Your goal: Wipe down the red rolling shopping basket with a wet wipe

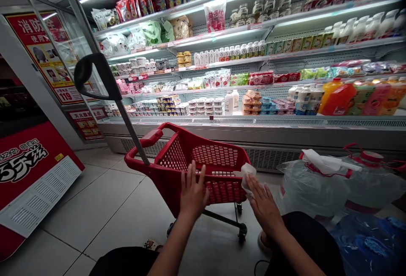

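A red plastic shopping cart (pixel 203 174) with perforated sides and a tall grey pole stands in front of me. My left hand (pixel 193 191) is near its side, fingers spread, with nothing in it. On the cart's right front corner, my right hand (pixel 261 202) presses a crumpled white cloth or tissue (pixel 248 175) under its outstretched fingers. The cart's black wheels (pixel 242 233) rest on the tiled floor.
Behind the cart runs a long refrigerated shelf (pixel 222 121) of bottles, cups and bags. Large clear water jugs (pixel 312 187) and a blue jug (pixel 369 242) stand at right. A red freezer (pixel 34 174) is at left. Both my knees frame the lower view.
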The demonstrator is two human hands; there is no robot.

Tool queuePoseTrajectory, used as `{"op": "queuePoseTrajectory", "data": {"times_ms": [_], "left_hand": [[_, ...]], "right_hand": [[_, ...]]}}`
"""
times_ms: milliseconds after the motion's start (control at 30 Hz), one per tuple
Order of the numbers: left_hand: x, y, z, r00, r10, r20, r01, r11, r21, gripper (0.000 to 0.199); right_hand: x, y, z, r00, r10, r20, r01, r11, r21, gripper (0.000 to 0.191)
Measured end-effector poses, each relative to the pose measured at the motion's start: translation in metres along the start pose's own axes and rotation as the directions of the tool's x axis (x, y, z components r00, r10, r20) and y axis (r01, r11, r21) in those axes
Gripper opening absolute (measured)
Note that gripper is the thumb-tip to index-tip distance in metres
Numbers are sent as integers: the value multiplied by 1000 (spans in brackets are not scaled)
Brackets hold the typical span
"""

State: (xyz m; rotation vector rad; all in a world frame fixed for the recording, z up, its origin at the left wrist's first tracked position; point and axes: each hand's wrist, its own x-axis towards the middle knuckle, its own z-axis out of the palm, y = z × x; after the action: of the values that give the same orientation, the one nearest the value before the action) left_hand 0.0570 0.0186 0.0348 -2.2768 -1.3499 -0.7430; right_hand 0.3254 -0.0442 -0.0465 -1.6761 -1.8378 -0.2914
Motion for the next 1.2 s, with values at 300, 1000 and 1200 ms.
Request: {"op": "queuePoseTrajectory", "data": {"times_ms": [300,1000,1200], "left_hand": [[5,-7,-1,999,-4,41,6,999,-32,69],[4,-14,-30,999,-46,15,43,986,161,74],[3,-19,-34,1000,-29,6,27,976,216,77]], "right_hand": [[51,-66,25,994,-111,-7,111,982,151,70],[74,-107,18,989,-147,1,142,954,263,64],[84,-153,12,957,-288,9,270,907,322,72]]}}
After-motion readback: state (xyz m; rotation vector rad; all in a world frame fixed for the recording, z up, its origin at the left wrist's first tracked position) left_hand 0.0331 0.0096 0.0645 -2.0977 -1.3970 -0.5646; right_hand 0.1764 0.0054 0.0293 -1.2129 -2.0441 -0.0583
